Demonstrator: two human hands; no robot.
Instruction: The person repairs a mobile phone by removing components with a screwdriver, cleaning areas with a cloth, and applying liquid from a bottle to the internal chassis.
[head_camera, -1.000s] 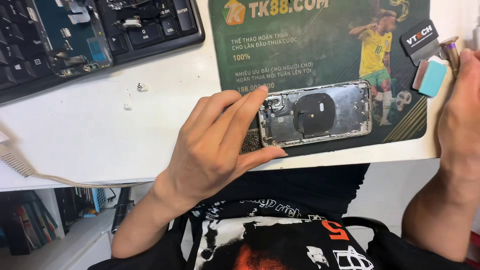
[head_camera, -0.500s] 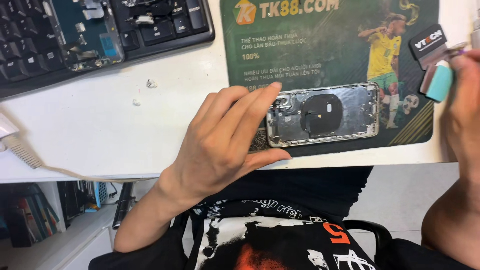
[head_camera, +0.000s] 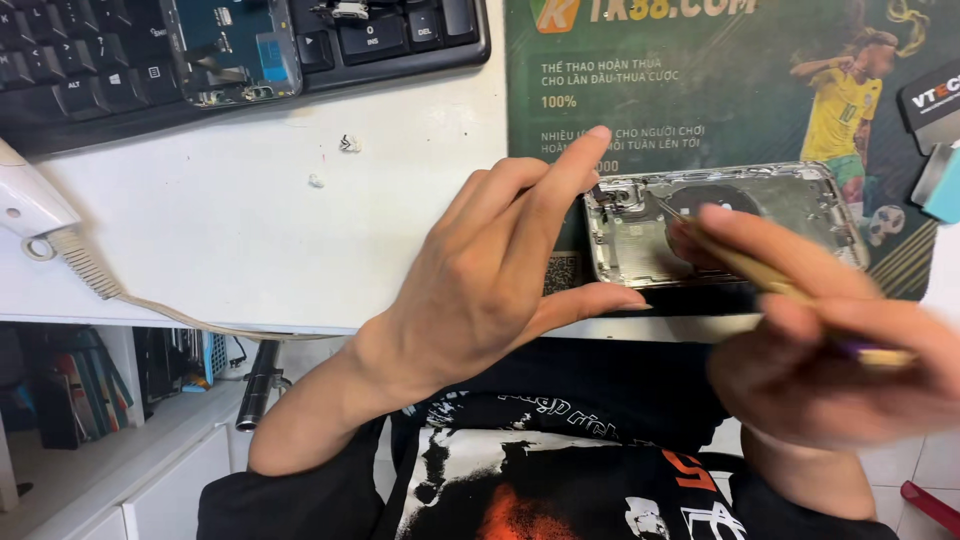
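Tweezers (head_camera: 735, 262) over opened phone (head_camera: 790, 205)

A big green poster mat (head_camera: 700, 110) is lying at the upper right of the frame. It is showing white and yellow letters, an orange badge at its top, and a player in a yellow shirt. A phone screen part (head_camera: 232, 48), dark blue and shaped like a rectangle, is resting on the black keyboard (head_camera: 90, 70) at the upper left. A small black label (head_camera: 935, 100) is peeking in at the right edge.
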